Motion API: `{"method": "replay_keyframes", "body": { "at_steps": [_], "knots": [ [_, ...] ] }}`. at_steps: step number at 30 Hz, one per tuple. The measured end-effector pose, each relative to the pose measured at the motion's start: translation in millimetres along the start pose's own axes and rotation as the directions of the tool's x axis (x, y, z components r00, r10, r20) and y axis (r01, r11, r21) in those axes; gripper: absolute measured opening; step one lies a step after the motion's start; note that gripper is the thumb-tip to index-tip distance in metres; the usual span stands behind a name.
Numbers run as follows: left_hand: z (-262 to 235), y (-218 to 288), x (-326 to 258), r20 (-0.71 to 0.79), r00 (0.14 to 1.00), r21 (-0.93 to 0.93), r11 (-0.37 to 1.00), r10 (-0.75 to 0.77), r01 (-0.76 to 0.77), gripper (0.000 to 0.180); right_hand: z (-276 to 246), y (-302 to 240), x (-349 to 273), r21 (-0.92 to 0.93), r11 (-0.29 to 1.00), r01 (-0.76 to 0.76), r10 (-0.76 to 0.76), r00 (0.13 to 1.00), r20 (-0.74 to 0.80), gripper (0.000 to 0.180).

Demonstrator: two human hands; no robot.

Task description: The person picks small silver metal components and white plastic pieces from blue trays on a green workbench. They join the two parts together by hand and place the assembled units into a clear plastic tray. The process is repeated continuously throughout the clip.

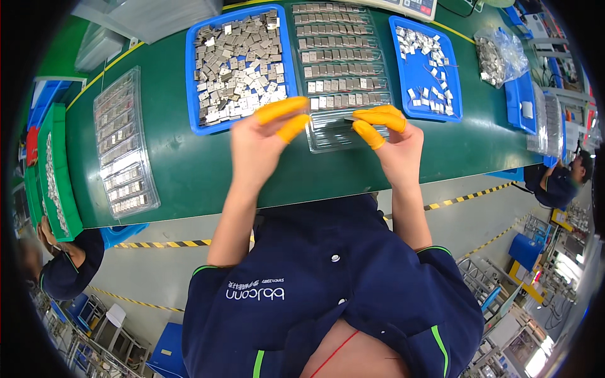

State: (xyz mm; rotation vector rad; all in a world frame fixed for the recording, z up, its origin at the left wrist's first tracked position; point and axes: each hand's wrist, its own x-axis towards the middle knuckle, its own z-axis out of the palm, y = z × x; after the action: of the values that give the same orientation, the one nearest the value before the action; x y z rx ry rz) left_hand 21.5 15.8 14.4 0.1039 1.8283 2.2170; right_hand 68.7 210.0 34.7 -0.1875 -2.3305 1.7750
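Observation:
My left hand is over the lower right corner of a blue tray heaped with small silvery rectangular metal parts. Its thumb and forefinger wear yellow finger cots and are apart, with nothing visible between them. Yellow cots also cover fingers of my right hand. That hand pinches a small dark, flat piece, too small to make out fully, above the near end of a clear plastic tray. Rows of the same kind of metal part fill the tray's far and middle slots.
At right, another blue tray holds loose white pieces with thin wires. A plastic bag of parts lies beyond it. A filled clear tray and a green bin stand left. Co-workers sit at both sides. A scale stands at the back.

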Motion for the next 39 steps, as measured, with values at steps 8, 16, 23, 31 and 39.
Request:
{"method": "replay_keyframes", "body": {
  "at_steps": [8,16,23,31,39],
  "knots": [
    [-48.6,-0.1,-5.2,-0.304,0.919,0.387,0.914,0.253,-0.123,0.019,28.2,27.6,5.0,-0.568,0.645,0.511,-0.493,0.846,0.202,0.016],
    [-37.3,5.5,11.9,-0.1,0.884,0.853,0.497,0.456,-0.159,0.021,34.8,40.5,0.3,-0.563,0.646,0.515,-0.494,0.845,0.206,0.02],
    [-35.4,1.8,30.0,0.034,0.929,0.955,0.263,0.368,-0.139,0.022,-12.2,34.1,16.0,-0.605,0.683,0.408,-0.511,0.86,0.003,0.017],
    [-26.9,3.3,32.4,-0.01,0.907,0.877,0.438,0.421,-0.194,0.019,-96.7,51.0,38.9,-0.699,0.71,-0.092,-0.16,0.945,-0.287,0.022],
    [-10.3,1.9,26.1,-0.289,0.928,0.175,0.966,0.235,-0.19,0.024,-92.1,55.4,60.5,-0.911,0.386,-0.145,-0.021,0.986,-0.166,0.016]
  ]
}}
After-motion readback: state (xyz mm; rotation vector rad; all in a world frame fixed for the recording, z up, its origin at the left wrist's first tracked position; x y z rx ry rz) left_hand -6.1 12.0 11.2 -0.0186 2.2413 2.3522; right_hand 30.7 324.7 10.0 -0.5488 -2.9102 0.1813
